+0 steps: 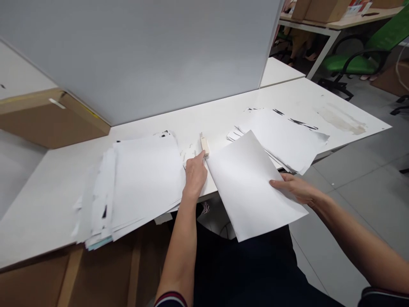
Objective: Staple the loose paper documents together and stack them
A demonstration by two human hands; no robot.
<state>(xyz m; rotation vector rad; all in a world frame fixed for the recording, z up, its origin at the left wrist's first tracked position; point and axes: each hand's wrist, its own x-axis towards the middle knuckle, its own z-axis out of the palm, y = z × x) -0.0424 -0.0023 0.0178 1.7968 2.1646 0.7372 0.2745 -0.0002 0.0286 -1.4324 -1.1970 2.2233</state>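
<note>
A small cream stapler (205, 145), or a device much like one, rests on the white desk between two paper stacks. My left hand (195, 172) is at its near end, index finger on it and the other fingers curled; what lies under them is hidden. My right hand (292, 186) holds a white sheet (252, 187) by its right edge, thumb on top. The sheet is tilted over the desk's front edge, and its upper left corner reaches the device beside my left fingertips. Whether it is one sheet or several, I cannot tell.
A thick paper stack (145, 179) lies left, overhanging the desk (128, 130) slightly. Another stack (284, 136) with black marks lies right. A grey panel (159, 55) stands behind, a cardboard box (54, 117) at far left. A green chair (354, 64) is beyond.
</note>
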